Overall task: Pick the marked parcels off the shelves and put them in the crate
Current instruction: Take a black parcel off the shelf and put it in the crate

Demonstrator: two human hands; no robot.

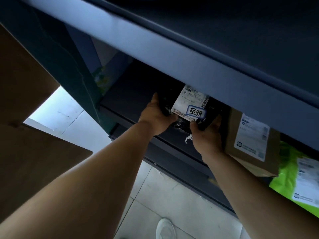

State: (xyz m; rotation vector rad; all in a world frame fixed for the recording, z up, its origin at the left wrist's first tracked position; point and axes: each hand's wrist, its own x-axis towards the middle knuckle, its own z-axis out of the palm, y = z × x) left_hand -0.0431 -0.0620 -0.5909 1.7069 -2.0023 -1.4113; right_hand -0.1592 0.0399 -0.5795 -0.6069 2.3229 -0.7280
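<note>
We've got both hands, left hand point(156, 116) and right hand point(206, 133), clamped around the black marked parcel point(188, 107) at the shelf point(189, 54) edge, left of a cardboard box point(248, 140); next, we'd judge, draw it clear toward the unseen crate.

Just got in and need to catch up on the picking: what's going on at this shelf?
A person is holding a black plastic parcel at the front of a dark shelf, left hand gripping its left end and right hand its lower right corner. Its white shipping label carries a blue-bordered sticker with handwriting, so it appears to be a marked one. A cardboard box and a green parcel sit to its right. No crate is in view.
</note>
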